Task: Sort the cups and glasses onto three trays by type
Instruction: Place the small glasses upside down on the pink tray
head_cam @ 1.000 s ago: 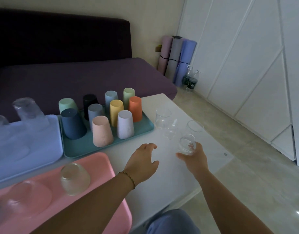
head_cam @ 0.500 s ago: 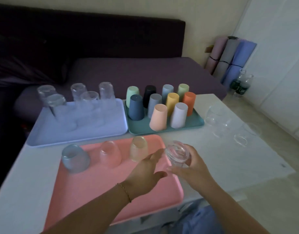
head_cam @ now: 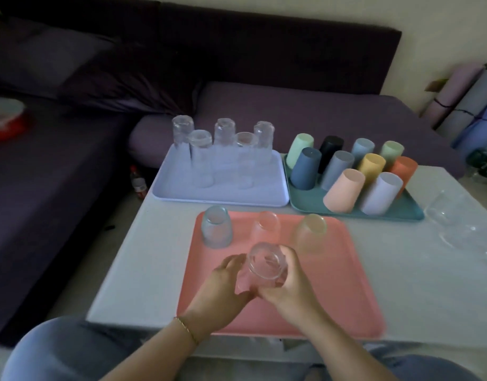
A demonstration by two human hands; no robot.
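Our right hand [head_cam: 290, 288] wraps its fingers round the small clear glass [head_cam: 267, 266], and our left hand [head_cam: 225, 284] now curls against its other side, so both hands hold it; how much weight the left takes we cannot tell through the blur. The glass is base up, over the middle of the pink tray [head_cam: 346, 292] and just in front of the three tinted tumblers [head_cam: 311, 233] standing upside down there. Whether its rim already touches the tray we cannot say. A second ago the right hand alone held this glass among the loose clear glasses [head_cam: 451, 215] at the right end of the table [head_cam: 429, 284], with the left hand open beside it; since then the glass has crossed to this tray. We judge this means a fourth piece for the pink tray, with only the setting-down left. The lilac tray [head_cam: 223, 195] holds five tall glasses and the teal tray [head_cam: 308, 200] the coloured cups [head_cam: 344, 191], so the loose glasses look like what remains.
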